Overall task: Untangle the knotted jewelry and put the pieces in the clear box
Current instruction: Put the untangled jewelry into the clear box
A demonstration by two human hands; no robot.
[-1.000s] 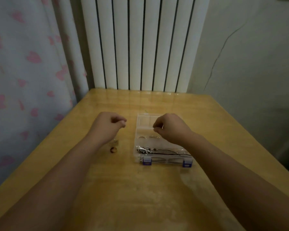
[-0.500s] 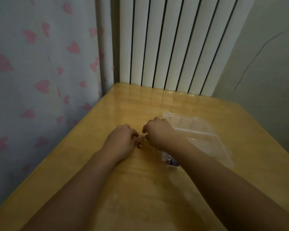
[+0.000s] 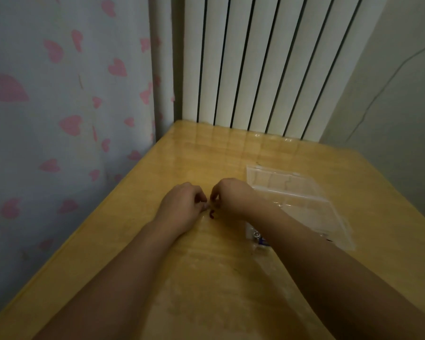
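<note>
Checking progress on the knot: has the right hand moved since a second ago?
Yes. The right hand has left the clear box and come leftward to meet the left hand.

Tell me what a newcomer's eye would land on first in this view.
First, the two hands meeting at the middle of the yellow wooden table: the left hand and right hand pinch a small piece of jewelry between their fingertips, a dark red bit hanging below. To their right lies the clear box, partly behind the right forearm. Behind stands a white radiator, with a heart-print curtain on the left.
</note>
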